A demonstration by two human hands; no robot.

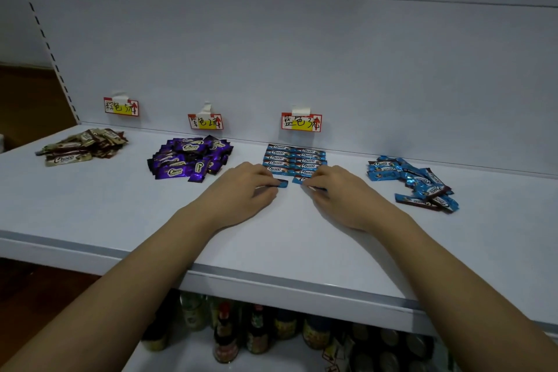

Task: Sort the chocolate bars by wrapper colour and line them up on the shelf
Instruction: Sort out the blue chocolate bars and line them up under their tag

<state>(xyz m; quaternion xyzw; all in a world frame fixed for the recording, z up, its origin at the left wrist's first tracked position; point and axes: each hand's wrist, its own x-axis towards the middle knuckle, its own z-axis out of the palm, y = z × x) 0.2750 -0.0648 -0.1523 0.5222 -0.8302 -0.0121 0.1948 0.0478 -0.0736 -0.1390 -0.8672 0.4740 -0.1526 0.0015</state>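
Dead centre on the shelf (302, 238), my left hand (244, 187) pinches a blue bar (280, 183) and my right hand (338, 190) pinches another blue bar (297, 180), both lying left-to-right, ends nearly meeting. The lined-up blue rows (296, 160) sit just at 12 o'clock, touching distance, so each hand's equally close. Loose blue pile (413, 181) at 3 o'clock, nearer my right; purple pile (190, 160) at 10, brown pile (81, 146) further out.

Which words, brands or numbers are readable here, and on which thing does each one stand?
"Choco": on the lined-up blue bars, the purple pile, the brown pile and the loose blue pile.
Handwritten Chinese with a price: on three tags, left tag, middle tag, right tag; too blurred to quote surely.
Bottle labels below: unreadable.
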